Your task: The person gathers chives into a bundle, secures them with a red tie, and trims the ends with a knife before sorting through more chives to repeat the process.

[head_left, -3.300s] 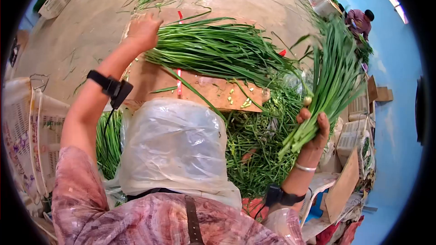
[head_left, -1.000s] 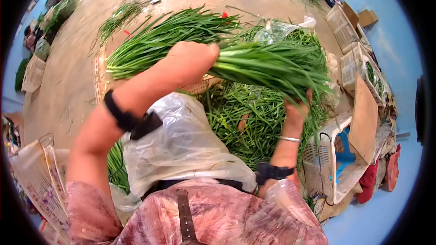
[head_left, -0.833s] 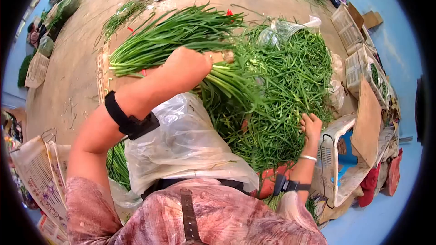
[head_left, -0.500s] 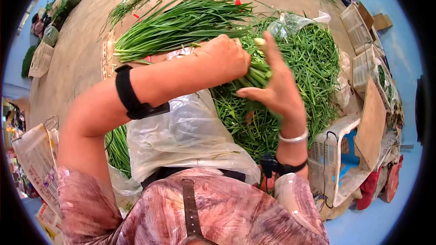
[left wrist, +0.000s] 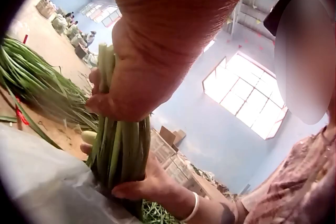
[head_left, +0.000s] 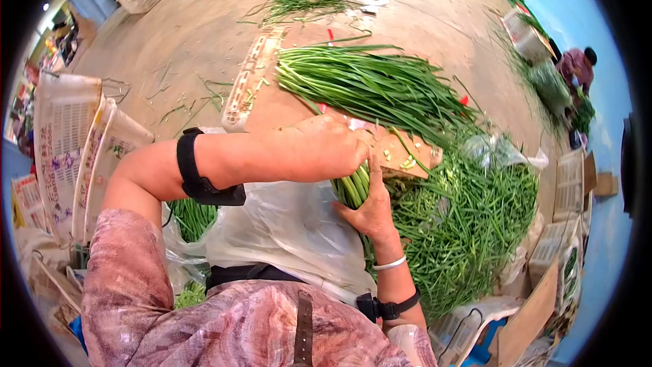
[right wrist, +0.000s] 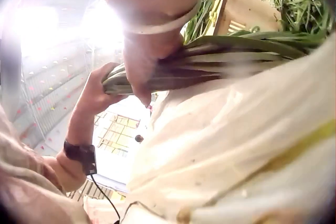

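My left hand (head_left: 333,146) grips a bunch of garlic chives (head_left: 354,187) near its pale stalk ends, which stick out past my fingers in the left wrist view. Just below it, my right hand (head_left: 373,207) holds the same bunch, thumb on one side and fingers on the other. A small pale rounded piece (left wrist: 88,137) shows by the right fingertips. In the right wrist view the leaves (right wrist: 226,58) trail away over the plastic-covered lap (right wrist: 210,134). Ahead lies a large pile of chives (head_left: 373,85) on a board (head_left: 261,112).
A heap of loose green trimmings (head_left: 468,231) fills the right side. Cut bits lie on the board's near corner (head_left: 401,153). White crates (head_left: 64,149) stand at left, more crates (head_left: 570,183) at right. Another person (head_left: 577,68) sits far right.
The right hand left the leaf end, dipped to the trimmings, then rose and took hold below the left hand. The bunch now points down towards the lap. The head view has swung left.
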Demonstrator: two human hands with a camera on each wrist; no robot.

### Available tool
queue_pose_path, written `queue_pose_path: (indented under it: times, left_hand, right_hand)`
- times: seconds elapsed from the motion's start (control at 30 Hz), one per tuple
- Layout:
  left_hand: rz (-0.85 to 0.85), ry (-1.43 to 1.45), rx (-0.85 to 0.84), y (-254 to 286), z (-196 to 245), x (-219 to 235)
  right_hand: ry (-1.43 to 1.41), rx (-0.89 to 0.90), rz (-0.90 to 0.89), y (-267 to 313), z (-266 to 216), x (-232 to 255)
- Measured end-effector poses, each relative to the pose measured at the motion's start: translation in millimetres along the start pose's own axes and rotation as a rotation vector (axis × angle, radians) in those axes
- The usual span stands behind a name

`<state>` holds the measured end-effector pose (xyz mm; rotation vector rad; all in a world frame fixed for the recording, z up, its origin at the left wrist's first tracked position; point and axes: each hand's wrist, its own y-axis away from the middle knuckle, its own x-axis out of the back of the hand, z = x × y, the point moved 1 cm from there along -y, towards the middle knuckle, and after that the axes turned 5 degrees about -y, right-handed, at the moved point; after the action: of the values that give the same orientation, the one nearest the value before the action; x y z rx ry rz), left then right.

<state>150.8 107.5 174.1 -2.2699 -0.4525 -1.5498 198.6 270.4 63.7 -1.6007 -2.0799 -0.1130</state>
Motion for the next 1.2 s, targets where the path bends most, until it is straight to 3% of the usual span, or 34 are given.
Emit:
queue_pose_path:
  times: [0.03, 0.1, 0.2, 0.23, 0.3, 0.33, 0.43, 0.5, 0.6, 0.63, 0.7, 0.73, 0.8, 0.9, 0.93, 1.03, 1.2]
  left_hand:
    - [0.023, 0.063, 0.020, 5.1, -4.8, -5.2]
    - [0.019, 0.109, 0.068, 13.2, -13.8, -15.1]
    - [0.264, 0.231, 0.108, 21.9, -29.0, -30.1]
    - [0.275, 0.234, 0.122, 22.8, -35.4, -34.7]
    - [0.385, 0.245, 0.234, 21.6, -51.3, -40.5]
    - [0.530, 0.225, 0.266, 18.3, -63.4, -43.7]
    - [0.528, 0.266, 0.423, 16.7, -105.5, -49.2]
    - [0.883, 0.344, 0.372, 34.4, -149.2, -62.0]
    - [0.808, 0.514, 1.089, 84.8, -169.9, -101.8]
    - [0.766, 0.292, 1.045, 99.9, -164.6, -113.0]
    - [0.689, 0.343, 0.816, 110.5, -138.6, -128.2]
    - [0.683, 0.359, 0.817, 107.5, -129.9, -134.4]
    - [0.645, 0.163, 0.496, 97.0, -115.9, -142.6]
    - [0.560, 0.195, 0.416, 80.5, -100.9, -162.9]
    - [0.465, 0.211, 0.449, 78.7, -98.7, -169.9]
    - [0.383, 0.163, 0.515, 77.6, -89.9, -186.2]
    - [0.361, 0.180, 0.574, 71.2, -84.6, -184.4]
  right_hand:
    - [0.006, 0.010, -0.017, -5.4, -1.8, -1.3]
    - [0.011, -0.140, -0.098, -17.7, -8.3, 0.9]
    - [0.208, -0.103, -0.180, -41.2, -22.1, 19.1]
    - [0.279, -0.094, -0.210, -51.4, -26.0, 27.4]
    - [0.599, 0.130, -0.210, -86.1, -55.9, 46.5]
    - [0.669, 0.120, -0.239, -105.5, -66.6, 54.0]
    - [0.960, 0.161, -0.296, -170.4, -88.6, 62.8]
    - [1.032, 0.182, -0.339, -213.4, -82.4, 63.6]
    - [1.006, 0.163, -0.360, -259.9, -69.7, 53.2]
    - [1.004, 0.162, -0.366, -273.2, -62.7, 47.3]
    - [0.907, 0.169, -0.401, -292.7, -42.9, 31.1]
    - [0.906, 0.154, -0.410, -300.0, -35.1, 21.4]
    - [0.944, 0.146, -0.488, -313.2, -24.4, -1.8]
    - [0.908, 0.274, -0.480, -321.0, -13.8, -26.5]
    - [0.901, 0.320, -0.498, -323.9, -6.9, -32.6]
    - [1.056, 0.423, -0.528, -312.8, 18.5, -48.1]
    - [1.004, 0.371, -0.471, -295.1, 38.4, -50.2]
